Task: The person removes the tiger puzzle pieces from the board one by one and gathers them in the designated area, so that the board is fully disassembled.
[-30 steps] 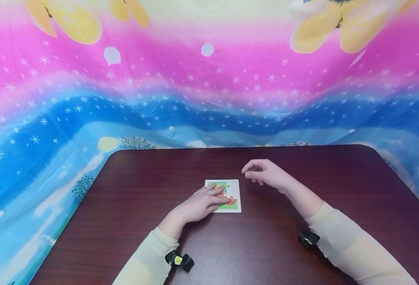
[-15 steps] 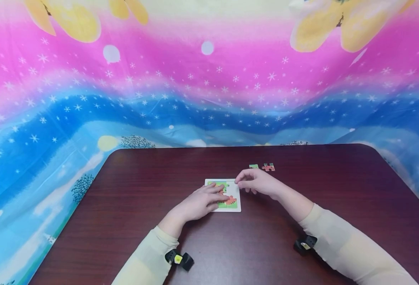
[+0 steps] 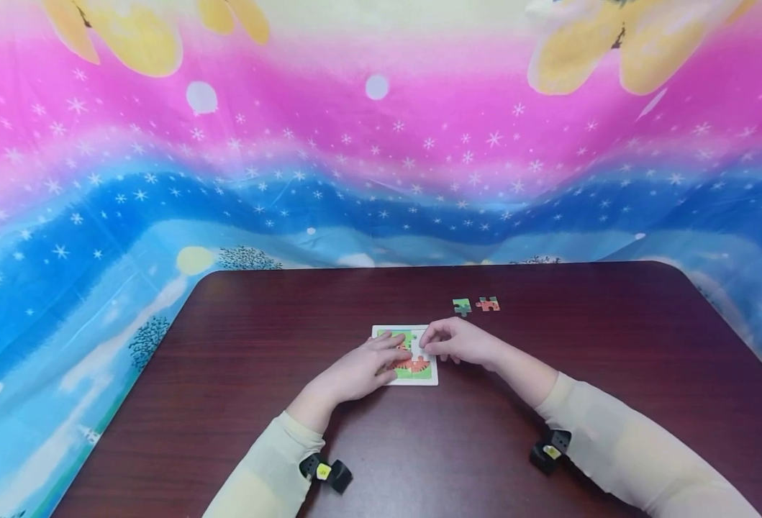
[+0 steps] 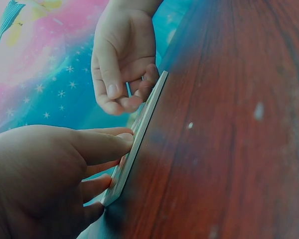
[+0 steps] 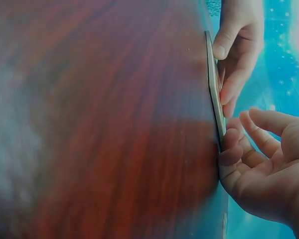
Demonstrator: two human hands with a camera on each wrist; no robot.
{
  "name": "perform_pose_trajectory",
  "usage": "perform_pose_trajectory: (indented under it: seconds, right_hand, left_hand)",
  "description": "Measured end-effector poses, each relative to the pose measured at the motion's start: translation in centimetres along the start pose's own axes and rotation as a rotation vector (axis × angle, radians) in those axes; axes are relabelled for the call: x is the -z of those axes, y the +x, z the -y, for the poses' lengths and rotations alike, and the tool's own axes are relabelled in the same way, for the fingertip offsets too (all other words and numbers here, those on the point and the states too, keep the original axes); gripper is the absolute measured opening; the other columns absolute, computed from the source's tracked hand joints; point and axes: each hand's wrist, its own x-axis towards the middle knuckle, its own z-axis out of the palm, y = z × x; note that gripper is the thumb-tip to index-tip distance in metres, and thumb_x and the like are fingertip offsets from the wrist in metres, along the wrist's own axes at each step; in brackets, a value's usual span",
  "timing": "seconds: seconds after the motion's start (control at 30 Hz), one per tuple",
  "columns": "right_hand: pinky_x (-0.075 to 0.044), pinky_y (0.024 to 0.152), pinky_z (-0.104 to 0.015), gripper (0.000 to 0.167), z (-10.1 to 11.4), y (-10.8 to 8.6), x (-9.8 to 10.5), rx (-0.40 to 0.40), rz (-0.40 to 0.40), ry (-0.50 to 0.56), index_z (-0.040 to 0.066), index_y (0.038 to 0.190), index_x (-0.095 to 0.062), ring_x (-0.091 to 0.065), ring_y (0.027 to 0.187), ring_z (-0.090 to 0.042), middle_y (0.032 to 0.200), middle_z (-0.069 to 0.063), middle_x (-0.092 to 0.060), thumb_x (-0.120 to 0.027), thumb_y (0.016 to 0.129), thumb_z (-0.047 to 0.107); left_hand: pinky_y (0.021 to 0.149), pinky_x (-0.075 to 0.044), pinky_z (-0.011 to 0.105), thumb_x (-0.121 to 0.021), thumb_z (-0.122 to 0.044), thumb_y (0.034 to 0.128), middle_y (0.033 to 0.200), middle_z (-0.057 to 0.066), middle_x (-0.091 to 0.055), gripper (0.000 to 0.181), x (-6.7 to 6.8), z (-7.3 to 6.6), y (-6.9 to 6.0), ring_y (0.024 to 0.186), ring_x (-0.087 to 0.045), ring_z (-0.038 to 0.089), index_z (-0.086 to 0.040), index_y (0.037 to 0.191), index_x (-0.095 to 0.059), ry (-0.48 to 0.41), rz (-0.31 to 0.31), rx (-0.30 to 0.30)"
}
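Observation:
A small jigsaw puzzle (image 3: 422, 373) with a white border lies on the brown table. Its green and orange picture has a bare white patch at the upper right. My left hand (image 3: 363, 367) rests over the left part, fingers spread and touching it; the left wrist view shows the thumb (image 4: 107, 144) along its near edge. At the right side sits my right hand (image 3: 461, 339), fingers loosely bent, with no piece visible between them. In the right wrist view, the lower fingers of the right hand (image 5: 269, 164) are close to the puzzle's edge (image 5: 214, 84).
Two loose jigsaw pieces lie behind the right hand: a green piece (image 3: 461, 306) and an orange piece (image 3: 488, 303). The dark wooden table (image 3: 257, 316) ends at a colourful hanging cloth (image 3: 381, 173). Black cameras are strapped to both wrists.
My right hand has moved left and nearer, from beside the puzzle to over its right edge. The two loose pieces it was hiding now show. The left hand has barely moved.

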Motion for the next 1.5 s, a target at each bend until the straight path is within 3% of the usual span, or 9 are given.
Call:
perform_pose_trajectory:
  seconds: [0.23, 0.77, 1.23, 1.5]
  right_hand:
    - [-0.038, 0.05, -0.024, 0.014, -0.11, 0.08, -0.18, -0.001, -0.004, -0.03, -0.002, 0.105, -0.07, -0.051, 0.067, -0.016, 0.078, -0.004, -0.061, -0.065, 0.096, 0.006]
    - [-0.037, 0.049, -0.025, 0.015, 0.02, 0.17, -0.2, -0.009, -0.002, -0.099, 0.0, 0.105, -0.075, -0.047, 0.06, -0.015, 0.069, -0.001, -0.055, -0.066, 0.094, 0.004]
    - [-0.037, 0.048, -0.024, 0.014, 0.13, 0.27, -0.46, 0.004, -0.012, -0.157, 0.002, 0.101, -0.077, -0.043, 0.053, -0.011, 0.08, 0.001, -0.066, -0.068, 0.091, 0.003]
    - [-0.038, 0.048, -0.023, 0.013, 0.22, 0.17, -0.57, 0.044, 0.005, -0.168, -0.001, 0.1, -0.077, -0.045, 0.055, -0.01, 0.08, 0.001, -0.063, -0.07, 0.089, 0.001]
  left_hand:
    - [0.121, -0.025, 0.053, -0.061, -0.015, 0.1021, 0.159, 0.017, -0.039, 0.039, 0.02, 0.03, -0.17, 0.151, -0.026, 0.037, -0.011, 0.141, -0.063, 0.01, -0.003, -0.024]
    - [0.122, -0.022, 0.053, -0.06, -0.018, 0.1036, 0.162, 0.012, -0.036, 0.041, 0.02, 0.1, -0.18, 0.153, -0.021, 0.036, -0.016, 0.144, -0.06, -0.004, 0.025, 0.006]
    - [0.122, -0.023, 0.052, -0.06, -0.017, 0.1031, 0.161, 0.013, -0.037, 0.04, 0.05, 0.12, -0.16, 0.153, -0.022, 0.037, -0.015, 0.143, -0.061, -0.002, 0.019, -0.001]
    - [0.121, -0.023, 0.053, -0.061, -0.017, 0.1028, 0.161, 0.014, -0.037, 0.04, 0.01, 0.09, -0.17, 0.153, -0.023, 0.038, -0.014, 0.143, -0.062, -0.004, 0.015, -0.005]
